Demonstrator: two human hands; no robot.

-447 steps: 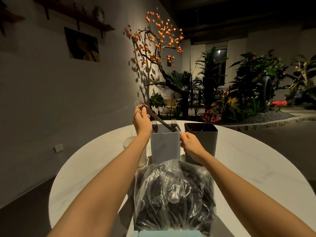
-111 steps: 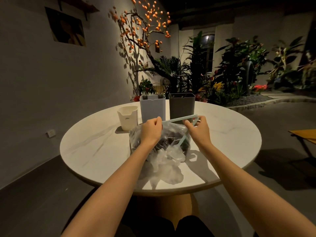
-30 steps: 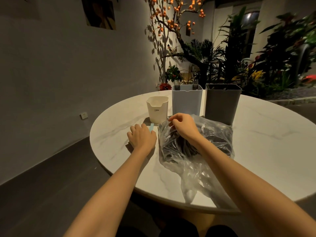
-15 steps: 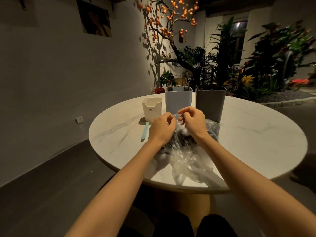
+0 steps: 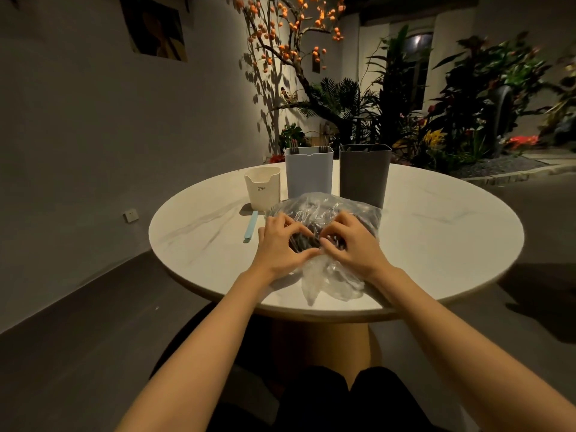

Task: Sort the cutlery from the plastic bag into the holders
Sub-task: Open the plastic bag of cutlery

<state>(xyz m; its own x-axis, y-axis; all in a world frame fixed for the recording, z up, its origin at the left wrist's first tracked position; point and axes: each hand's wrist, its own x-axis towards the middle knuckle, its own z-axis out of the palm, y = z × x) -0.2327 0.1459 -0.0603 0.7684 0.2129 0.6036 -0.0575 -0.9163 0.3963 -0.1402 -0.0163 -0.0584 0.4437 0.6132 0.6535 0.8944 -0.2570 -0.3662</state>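
Note:
A clear plastic bag (image 5: 335,277) of dark cutlery lies on the round white table (image 5: 436,238). My left hand (image 5: 280,241) and my right hand (image 5: 350,244) both grip the bag's mouth, fingers curled into the plastic, with dark cutlery (image 5: 307,240) showing between them. Behind the bag stand three holders: a small cream holder (image 5: 262,188), a light blue holder (image 5: 309,173) with fork tips above its rim, and a dark grey holder (image 5: 364,174).
A light blue bag clip (image 5: 251,227) lies on the table left of the bag. Plants and a tree with orange fruit stand behind the table. A grey wall with a socket is on the left.
Both hands have moved from pinching the bag's top to spreading its mouth apart, exposing the cutlery. The bag lies flatter. The blue clip stays on the table.

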